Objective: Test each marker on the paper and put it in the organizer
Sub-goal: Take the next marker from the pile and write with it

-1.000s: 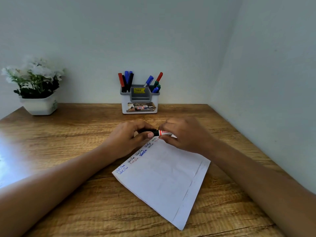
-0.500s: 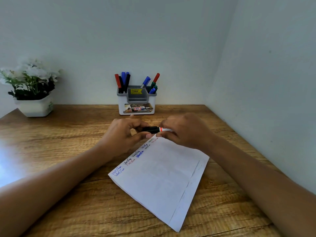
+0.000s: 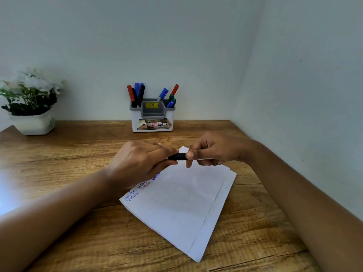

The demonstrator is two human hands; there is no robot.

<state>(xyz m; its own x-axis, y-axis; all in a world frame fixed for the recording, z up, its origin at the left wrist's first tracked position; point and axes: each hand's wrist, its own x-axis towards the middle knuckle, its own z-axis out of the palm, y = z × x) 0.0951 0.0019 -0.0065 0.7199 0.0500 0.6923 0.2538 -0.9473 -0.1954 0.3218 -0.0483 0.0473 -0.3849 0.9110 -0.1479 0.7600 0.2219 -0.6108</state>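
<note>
Gripping the marker [image 3: 177, 156] with left hand [image 3: 137, 160] and right hand [image 3: 218, 149] curled round its ends, we judge it light, stiff, slick; best pinched mid-barrel.

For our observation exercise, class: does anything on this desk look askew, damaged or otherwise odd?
Only the paper stands out: it lies turned diagonally on the desk, with a fold line along its right edge. The organizer stands upright and nothing is spilled.
</note>
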